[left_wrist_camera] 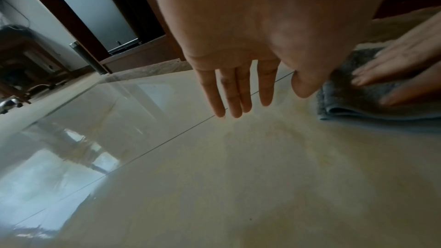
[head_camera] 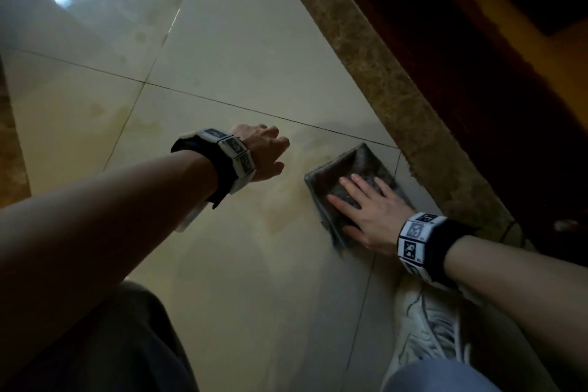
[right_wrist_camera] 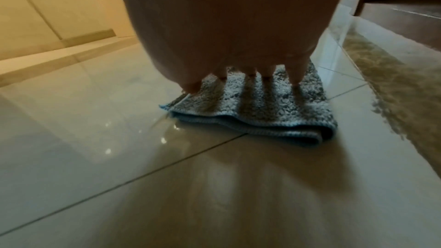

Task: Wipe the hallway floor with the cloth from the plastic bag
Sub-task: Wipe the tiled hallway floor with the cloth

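Observation:
A folded grey cloth (head_camera: 350, 165) with a blue edge lies flat on the glossy cream floor tiles (head_camera: 241, 51), close to the speckled brown border strip. My right hand (head_camera: 366, 210) presses down on the cloth (right_wrist_camera: 260, 105) with straight, spread fingers (right_wrist_camera: 298, 80). My left hand (head_camera: 267, 153) hovers just left of the cloth (left_wrist_camera: 353, 97), palm down, fingers (left_wrist_camera: 236, 93) straight and holding nothing. Faint yellowish smears mark the tile between the two hands. No plastic bag is in view.
A speckled brown border strip (head_camera: 391, 95) runs diagonally along the right, with dark wooden furniture (head_camera: 477, 41) beyond it. My white shoe (head_camera: 429, 325) and knees are at the bottom. A dark wooden door frame (left_wrist_camera: 78, 25) stands at the far side.

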